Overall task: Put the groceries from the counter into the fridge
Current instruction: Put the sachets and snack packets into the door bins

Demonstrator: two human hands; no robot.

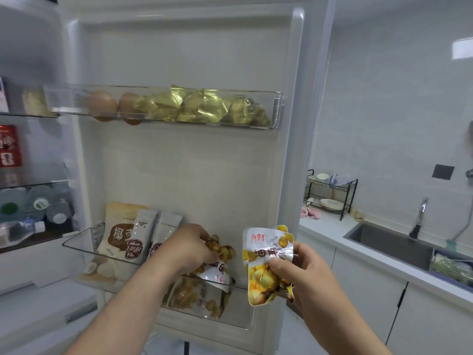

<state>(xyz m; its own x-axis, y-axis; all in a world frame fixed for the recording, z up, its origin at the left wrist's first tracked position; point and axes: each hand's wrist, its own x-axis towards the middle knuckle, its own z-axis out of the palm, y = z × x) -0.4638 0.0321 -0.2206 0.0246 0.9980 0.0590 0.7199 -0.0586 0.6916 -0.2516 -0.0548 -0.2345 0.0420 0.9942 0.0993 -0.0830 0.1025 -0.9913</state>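
White fridge door [189, 162] open; lower bin [240, 316] holds pouches [128, 237]. Left hand [189, 245] grips snack pack [217, 274], half inside bin. Right hand [302, 270] fingers [277, 265] pinch second pack [261, 252], just outside. Packs likely light, soft, crinkly, slick; pinch at sealed edge.

The left hand [190, 248] covers the top of a snack packet [217, 271] in the door bin [74, 257] — we cannot read its print. The right hand [304, 275] hides part of a second packet [258, 278].
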